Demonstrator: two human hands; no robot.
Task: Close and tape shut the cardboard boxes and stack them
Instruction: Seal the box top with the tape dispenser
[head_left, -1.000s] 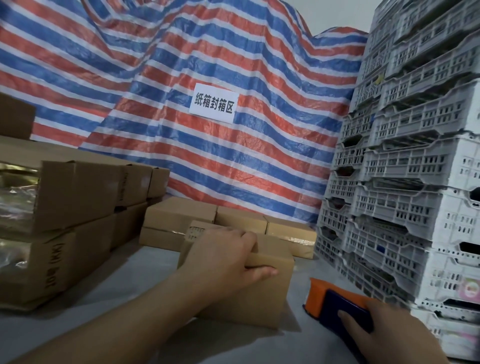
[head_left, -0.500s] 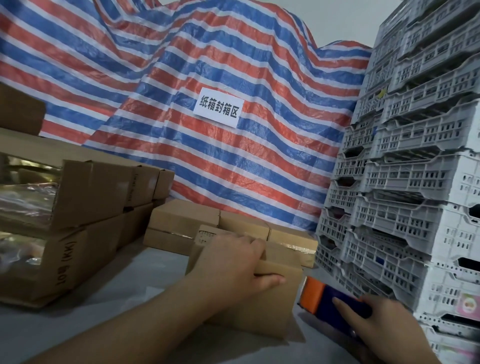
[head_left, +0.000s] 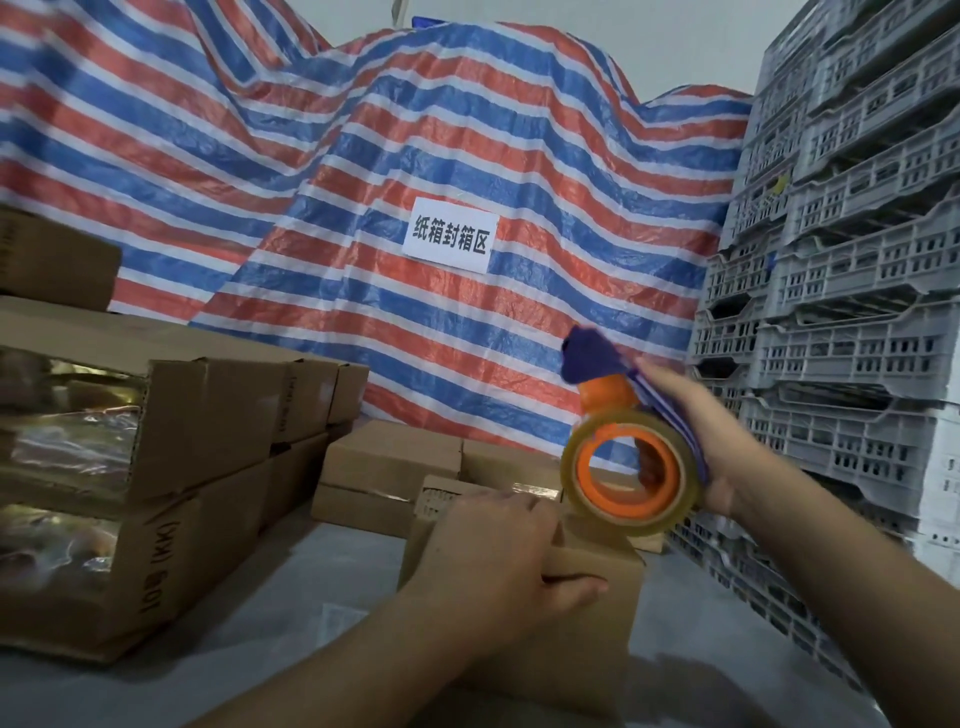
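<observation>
I see a striped tarp (head_left: 363, 218) filling the back, with a white sign (head_left: 451, 235) pinned on it, and grey crates (head_left: 857, 291) stacked along the right. Taped boxes (head_left: 156, 457) are piled at left on the grey counter (head_left: 311, 582), more lying low behind. The box (head_left: 587, 623) in front sits closed under my left hand (head_left: 498, 561), fingers curled over its top, thumb along the front. My right hand (head_left: 701, 431) grips the dispenser (head_left: 631, 467) (blurred, clear roll facing me) just above that box.
</observation>
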